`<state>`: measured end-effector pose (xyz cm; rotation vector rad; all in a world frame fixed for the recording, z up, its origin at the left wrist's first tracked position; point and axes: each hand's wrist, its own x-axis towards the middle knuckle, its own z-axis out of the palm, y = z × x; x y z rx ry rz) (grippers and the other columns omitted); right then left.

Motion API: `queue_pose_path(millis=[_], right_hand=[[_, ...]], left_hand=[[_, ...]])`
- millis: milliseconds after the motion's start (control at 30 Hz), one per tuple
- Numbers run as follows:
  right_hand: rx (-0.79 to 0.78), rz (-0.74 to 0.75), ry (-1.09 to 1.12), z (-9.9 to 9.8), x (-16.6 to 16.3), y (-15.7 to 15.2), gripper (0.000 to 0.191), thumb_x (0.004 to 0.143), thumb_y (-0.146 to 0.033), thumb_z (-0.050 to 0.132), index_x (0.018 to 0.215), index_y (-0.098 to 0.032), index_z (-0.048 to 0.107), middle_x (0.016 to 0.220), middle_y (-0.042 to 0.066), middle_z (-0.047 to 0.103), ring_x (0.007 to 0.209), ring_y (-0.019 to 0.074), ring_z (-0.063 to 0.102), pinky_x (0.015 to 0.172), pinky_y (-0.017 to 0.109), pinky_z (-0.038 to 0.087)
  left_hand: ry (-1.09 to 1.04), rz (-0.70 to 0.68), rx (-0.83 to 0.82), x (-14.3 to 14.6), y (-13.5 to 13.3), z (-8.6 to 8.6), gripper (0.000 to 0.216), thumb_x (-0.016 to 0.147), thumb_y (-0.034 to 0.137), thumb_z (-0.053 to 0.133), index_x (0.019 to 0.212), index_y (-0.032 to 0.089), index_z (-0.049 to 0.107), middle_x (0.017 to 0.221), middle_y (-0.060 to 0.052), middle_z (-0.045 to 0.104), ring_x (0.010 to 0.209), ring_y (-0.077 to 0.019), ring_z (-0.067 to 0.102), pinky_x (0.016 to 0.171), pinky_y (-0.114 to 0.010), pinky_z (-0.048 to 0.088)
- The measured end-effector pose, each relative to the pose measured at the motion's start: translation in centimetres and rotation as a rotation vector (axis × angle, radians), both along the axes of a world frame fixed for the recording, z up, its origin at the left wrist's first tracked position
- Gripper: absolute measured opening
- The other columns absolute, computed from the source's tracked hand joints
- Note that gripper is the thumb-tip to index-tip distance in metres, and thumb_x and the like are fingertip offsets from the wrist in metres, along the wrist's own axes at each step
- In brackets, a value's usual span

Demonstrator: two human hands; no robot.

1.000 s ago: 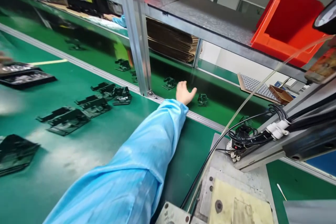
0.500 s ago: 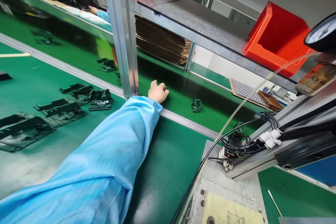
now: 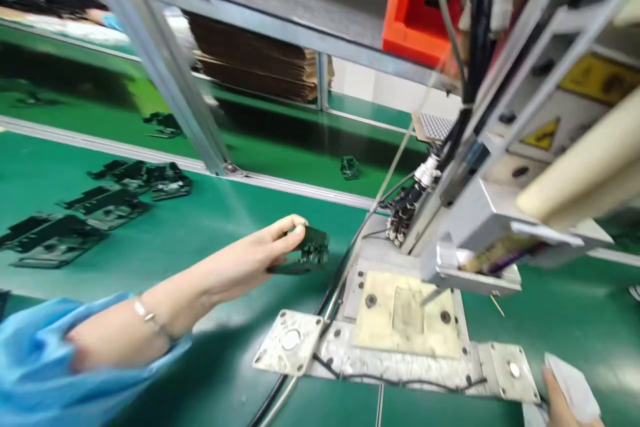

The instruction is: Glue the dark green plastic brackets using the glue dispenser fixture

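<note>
My left hand [image 3: 273, 247] grips a small dark plastic part [image 3: 315, 245] between thumb and fingers, above the green table left of the press. It looks like the other dark frame-like parts [image 3: 113, 203] lying in a group at left. At the lower right edge my right hand [image 3: 560, 403], partly cut off, is closed on a white folded wipe [image 3: 573, 383]. The press base carries a cream pad [image 3: 370, 330] with a shallow recess. Metal plates with round buttons [image 3: 291, 339] flank the base.
A press column [image 3: 480, 127] with hoses rises at right. Behind a metal rail [image 3: 300, 190], a green belt carries another dark part [image 3: 349, 167]. A slanted post [image 3: 165, 73] stands at left. Stacked cardboard [image 3: 255, 60] and a red bin [image 3: 417, 10] are at the back.
My left hand has come back from the belt over the rail, now with a dark part in it. The view has swung right, bringing the press and my right hand into sight.
</note>
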<state>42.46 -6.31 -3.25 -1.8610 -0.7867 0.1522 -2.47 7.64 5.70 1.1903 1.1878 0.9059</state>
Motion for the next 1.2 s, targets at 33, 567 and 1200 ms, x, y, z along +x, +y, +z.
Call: queue_pose_path(millis=[33,567,1200], right_hand=[[-0.028,-0.069,0.039,-1.0,0.6,-1.1,0.034,0.086,-0.046,0.069,0.102,-0.017,0.066,0.100,0.008,0.067,0.084,0.0219,0.065,0.067,0.034,0.057],[0.223,-0.234,0.404,-3.5,1.1,-3.3,0.051,0.060,-0.043,0.086,0.095,-0.009,0.071,0.080,0.007,0.064,0.061,0.0165,0.055,0.044,0.025,0.046],[0.196,-0.161,0.313,-2.7,0.4,-3.1,0.051,0.062,-0.047,0.083,0.095,-0.010,0.072,0.086,0.009,0.068,0.076,0.0230,0.064,0.059,0.030,0.052]], left_hand=[[-0.048,-0.059,-0.056,0.8,-1.6,0.0,0.039,0.078,0.060,0.068,0.084,0.023,0.057,0.080,0.000,0.059,0.073,-0.0173,0.058,0.068,-0.031,0.051],[0.065,-0.322,-0.167,14.5,-3.7,-1.2,0.068,0.050,0.022,0.090,0.108,0.021,0.054,0.102,-0.007,0.068,0.098,-0.0260,0.066,0.095,-0.047,0.049],[0.465,-0.513,0.567,14.8,-2.5,-3.9,0.065,0.075,0.039,0.075,0.131,0.021,0.048,0.128,-0.013,0.052,0.122,-0.0321,0.052,0.109,-0.049,0.041]])
